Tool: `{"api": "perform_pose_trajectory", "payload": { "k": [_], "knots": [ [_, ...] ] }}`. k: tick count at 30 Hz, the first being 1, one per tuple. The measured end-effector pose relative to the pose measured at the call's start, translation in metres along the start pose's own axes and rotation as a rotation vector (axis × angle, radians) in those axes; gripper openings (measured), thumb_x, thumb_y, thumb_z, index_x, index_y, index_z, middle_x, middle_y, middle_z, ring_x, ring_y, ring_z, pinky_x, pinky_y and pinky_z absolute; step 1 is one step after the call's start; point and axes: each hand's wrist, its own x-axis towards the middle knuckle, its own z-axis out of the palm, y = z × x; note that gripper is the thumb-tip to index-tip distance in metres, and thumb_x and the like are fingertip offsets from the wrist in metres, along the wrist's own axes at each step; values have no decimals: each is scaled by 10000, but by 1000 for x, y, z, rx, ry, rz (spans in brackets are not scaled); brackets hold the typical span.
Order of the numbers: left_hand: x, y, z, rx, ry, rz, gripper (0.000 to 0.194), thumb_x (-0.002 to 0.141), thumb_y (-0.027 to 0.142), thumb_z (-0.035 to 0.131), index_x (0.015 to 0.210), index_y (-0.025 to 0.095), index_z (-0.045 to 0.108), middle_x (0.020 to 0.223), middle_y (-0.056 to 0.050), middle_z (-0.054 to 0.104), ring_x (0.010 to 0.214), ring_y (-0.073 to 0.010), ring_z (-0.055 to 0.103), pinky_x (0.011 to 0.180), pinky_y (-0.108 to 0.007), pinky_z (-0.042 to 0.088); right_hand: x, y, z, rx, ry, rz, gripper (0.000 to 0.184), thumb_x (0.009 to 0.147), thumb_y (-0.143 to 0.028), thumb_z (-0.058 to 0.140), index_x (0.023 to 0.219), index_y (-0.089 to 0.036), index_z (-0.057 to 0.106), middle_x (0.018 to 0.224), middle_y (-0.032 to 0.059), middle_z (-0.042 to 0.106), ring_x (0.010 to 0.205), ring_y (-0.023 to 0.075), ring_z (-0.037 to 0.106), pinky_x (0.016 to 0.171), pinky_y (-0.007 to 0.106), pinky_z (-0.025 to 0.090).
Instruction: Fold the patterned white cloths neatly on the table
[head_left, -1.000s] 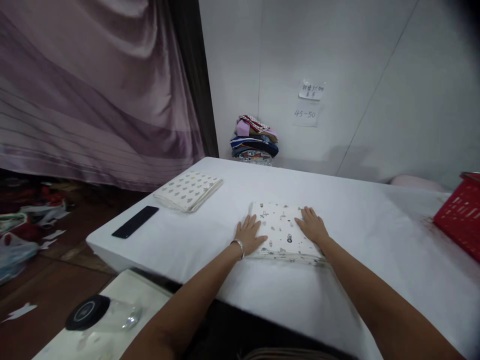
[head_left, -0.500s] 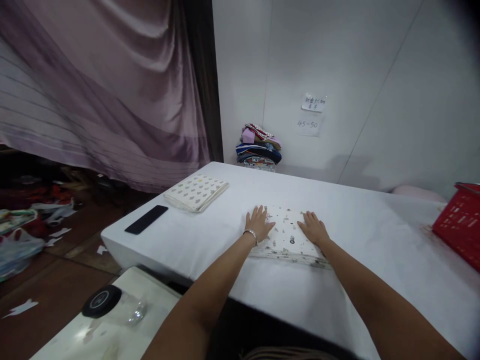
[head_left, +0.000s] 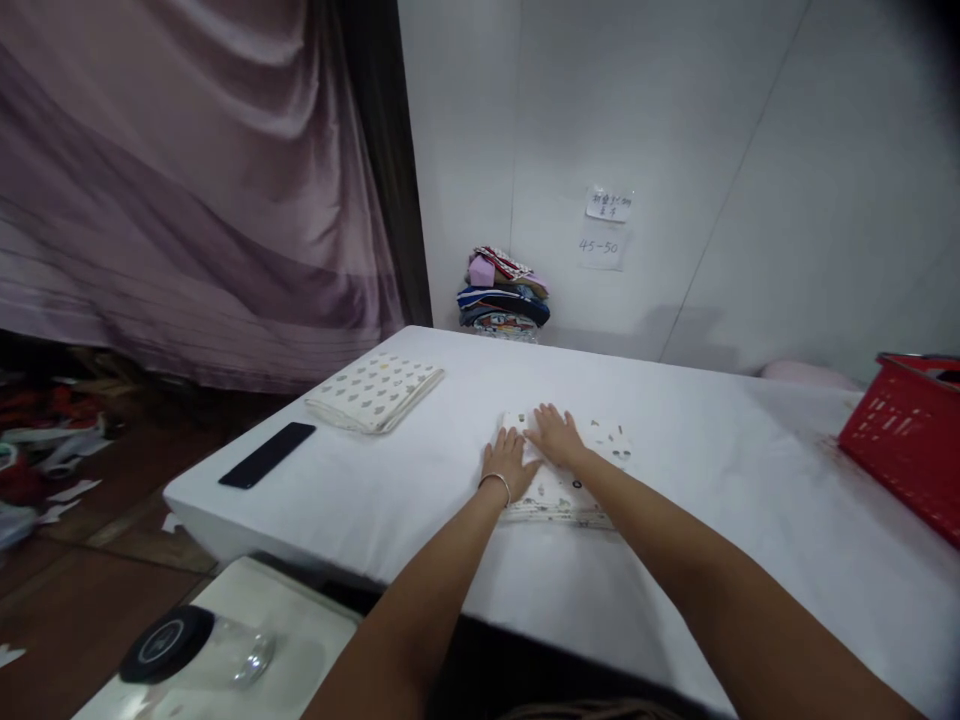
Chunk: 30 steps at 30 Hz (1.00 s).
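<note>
**Left hand (head_left: 511, 466) and right hand (head_left: 556, 437) laid flat on a folded printed cloth (head_left: 556, 497)**

The folded printed cloth, white with small scattered motifs, lies beneath both palms; its layered edge shows on the near side of the hands, and its remaining width extends to the right, partly behind the right forearm. Both hands are released, palms down with fingers extended, and grasp nothing. They rest close together on the left part of the cloth, the right slightly farther from the wearer. A bracelet (head_left: 501, 479) encircles the left wrist.

The supporting white table (head_left: 420, 480) spreads out around the hands. To their left, well apart, lies a second folded cloth (head_left: 375, 392) with rows of grey motifs; nearer the wearer is a flat black object (head_left: 267, 456). Far to the right of the hands stands a red basket (head_left: 904, 430). Beyond the hands, past the table's far edge, rises a stack of folded fabrics (head_left: 504, 295); to its right, two paper notes (head_left: 609, 204) are fixed to the wall (head_left: 480, 120). Left of and nearer than the hands, a clear jar with a black lid (head_left: 168, 645) occupies a lower pale surface (head_left: 300, 590).
</note>
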Motion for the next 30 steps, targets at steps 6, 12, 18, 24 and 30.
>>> {"api": "perform_pose_trajectory", "payload": {
  "k": [6, 12, 18, 24, 30],
  "knots": [
    [2, -1, 4, 1, 16, -11, 721, 851, 544, 225, 1461, 164, 169, 1544, -35, 90, 1414, -225, -33, 1125, -480, 123, 13, -23, 20, 84, -69, -30, 628, 945, -505, 138, 1437, -133, 257, 1516, 99, 181, 1392, 228, 99, 1100, 459, 41],
    [2, -1, 2, 5, 6, -14, 719, 846, 563, 232, 1458, 189, 178, 1545, -29, 79, 1414, -228, -42, 1118, -488, 136, 17, -17, 9, 175, -159, -35, 649, 933, -551, 154, 1432, -154, 271, 1517, 97, 181, 1394, 227, 97, 1101, 450, 51],
    [2, -2, 2, -2, 0, -19, 719, 846, 604, 208, 1447, 210, 214, 1546, -1, 27, 1412, -225, -65, 1115, -483, 146, -12, 38, -8, 114, -56, 113, 605, 920, -522, 291, 1404, -160, 325, 1491, 111, 257, 1382, 251, 155, 1095, 459, 125],
    [5, -4, 4, 16, 9, -3, 720, 847, 600, 192, 1444, 198, 216, 1548, -16, 28, 1412, -232, -65, 1109, -490, 168, -84, 115, 1, 182, 91, 407, 619, 891, -399, 386, 1425, -104, 279, 1463, 129, 315, 1339, 232, 289, 1072, 343, 264],
    [6, -5, 4, 10, 16, -5, 716, 843, 616, 212, 1433, 211, 245, 1550, -12, 40, 1413, -236, -52, 1107, -475, 187, -114, 123, 7, 425, 146, 581, 686, 860, -438, 428, 1439, -113, 258, 1276, 138, 547, 1107, 239, 560, 924, 341, 432]
  ]
}}
